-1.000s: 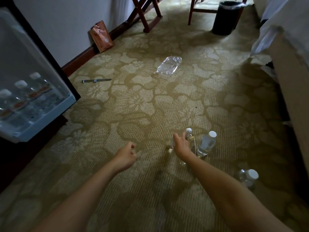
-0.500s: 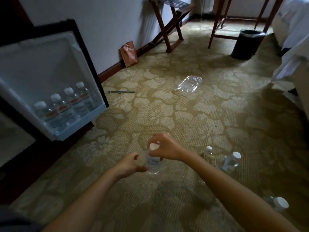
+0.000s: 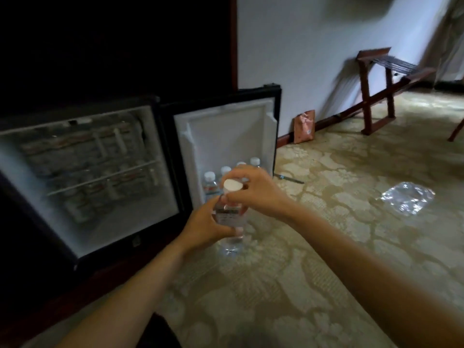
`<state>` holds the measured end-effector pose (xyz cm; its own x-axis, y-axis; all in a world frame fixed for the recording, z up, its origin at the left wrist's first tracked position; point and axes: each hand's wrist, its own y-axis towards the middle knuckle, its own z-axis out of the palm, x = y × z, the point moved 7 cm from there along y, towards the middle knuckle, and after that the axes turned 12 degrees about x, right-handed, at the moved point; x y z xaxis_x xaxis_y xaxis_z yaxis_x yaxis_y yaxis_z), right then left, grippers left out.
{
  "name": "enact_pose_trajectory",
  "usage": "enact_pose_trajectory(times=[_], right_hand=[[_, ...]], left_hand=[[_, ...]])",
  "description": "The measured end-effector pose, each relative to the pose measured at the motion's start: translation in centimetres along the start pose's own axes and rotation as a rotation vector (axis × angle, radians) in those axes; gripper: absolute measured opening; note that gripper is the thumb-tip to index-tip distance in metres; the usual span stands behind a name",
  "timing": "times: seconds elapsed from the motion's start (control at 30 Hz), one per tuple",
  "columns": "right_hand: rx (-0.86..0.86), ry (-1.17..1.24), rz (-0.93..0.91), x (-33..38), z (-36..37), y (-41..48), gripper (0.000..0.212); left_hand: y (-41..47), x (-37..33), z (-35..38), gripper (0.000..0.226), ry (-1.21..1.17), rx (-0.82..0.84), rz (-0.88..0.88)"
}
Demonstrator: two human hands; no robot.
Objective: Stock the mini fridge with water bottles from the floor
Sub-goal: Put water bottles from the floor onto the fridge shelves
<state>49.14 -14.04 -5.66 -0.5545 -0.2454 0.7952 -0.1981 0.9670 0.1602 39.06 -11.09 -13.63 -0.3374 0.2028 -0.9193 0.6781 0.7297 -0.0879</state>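
Observation:
A clear water bottle with a white cap is held upright in front of the open mini fridge. My left hand grips its body from the left. My right hand pinches its neck just under the cap from the right. Behind the hands, the fridge door stands open, with several white-capped bottles in its lower shelf. Inside the fridge, blurred bottles lie on the wire shelves.
A crumpled clear plastic wrap lies on the patterned carpet to the right. An orange bag leans against the wall. A wooden luggage rack stands further back. A thin dark tool lies by the door.
My right hand picked a bottle up off the carpet and my left hand took hold of its body. Both carried it left toward the fridge, and my view swung left and up.

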Motion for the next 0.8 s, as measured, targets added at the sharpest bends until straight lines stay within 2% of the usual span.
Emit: enact_pose_trajectory(times=[0.13, 0.17, 0.27, 0.33, 0.4, 0.5, 0.63, 0.8], right_hand=[[0.064, 0.409, 0.017, -0.8, 4.6, 5.5, 0.029], [0.093, 0.435, 0.054, -1.7, 6.3, 6.7, 0.031], [0.262, 0.268, 0.194, -5.1, 13.2, 9.5, 0.042], [0.393, 0.174, 0.211, -6.1, 18.7, 11.4, 0.053], [0.448, 0.186, 0.183, -5.9, 23.2, 13.5, 0.058], [0.446, 0.262, 0.181, -5.7, 28.4, 17.4, 0.057], [0.466, 0.152, 0.177, -7.1, 33.6, 22.2, 0.062], [0.479, 0.079, 0.194, -9.7, 38.2, 28.1, 0.047]], left_hand=[[-2.2, 3.2, -8.2, 0.049, -0.064, -0.210, -0.087], [-2.9, 4.4, -10.1, 0.048, -0.102, -0.261, -0.109], [-4.6, 8.0, -15.0, 0.043, -0.169, -0.395, -0.189], [-5.4, 10.6, -17.9, 0.044, -0.195, -0.489, -0.237], [-5.7, 13.1, -20.0, 0.046, -0.215, -0.577, -0.280], [-5.9, 17.3, -22.9, 0.045, -0.239, -0.653, -0.328], [-5.8, 22.2, -25.9, 0.043, -0.282, -0.682, -0.382], [-4.8, 28.1, -28.9, 0.042, -0.447, -0.724, -0.410]])
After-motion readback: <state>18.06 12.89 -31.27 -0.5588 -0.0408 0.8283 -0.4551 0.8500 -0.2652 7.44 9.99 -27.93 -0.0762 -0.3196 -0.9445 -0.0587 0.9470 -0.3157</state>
